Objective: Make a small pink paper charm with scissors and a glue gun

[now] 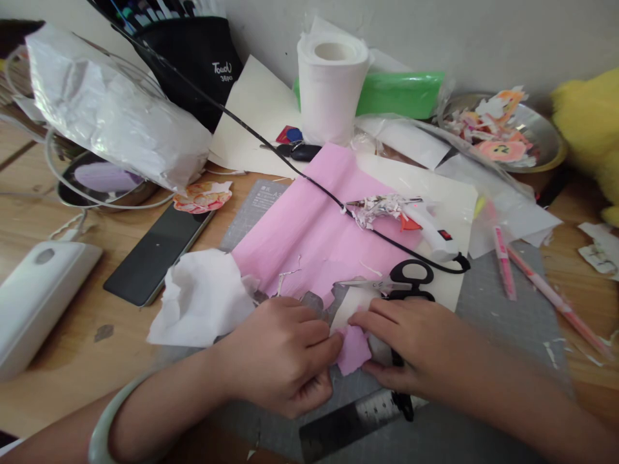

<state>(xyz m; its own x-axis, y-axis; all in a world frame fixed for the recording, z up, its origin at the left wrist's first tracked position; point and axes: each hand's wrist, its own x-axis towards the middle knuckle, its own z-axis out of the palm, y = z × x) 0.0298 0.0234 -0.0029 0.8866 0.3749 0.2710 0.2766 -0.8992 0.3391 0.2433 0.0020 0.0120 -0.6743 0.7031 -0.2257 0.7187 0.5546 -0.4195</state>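
A small pink paper piece [353,351] with ragged edges is held between my two hands, low over the grey cutting mat. My left hand [285,354] is closed, with thumb and index finger pinching the paper's left edge. From the other side, my right hand [411,341] grips its right edge between thumb and fingers. Black-handled scissors [411,277] lie partly open just beyond my right hand. Behind both hands spreads a large sheet of pink crepe paper [309,219]. A metal ruler [348,422] lies on the mat nearer to me.
A white glue gun [430,229] with its black cable rests on the pink sheet. A crumpled white tissue [198,299] and a phone [159,251] lie left. At the back stand a paper roll [331,96] and a metal bowl [546,142] of scraps. Pink pens [505,264] lie right.
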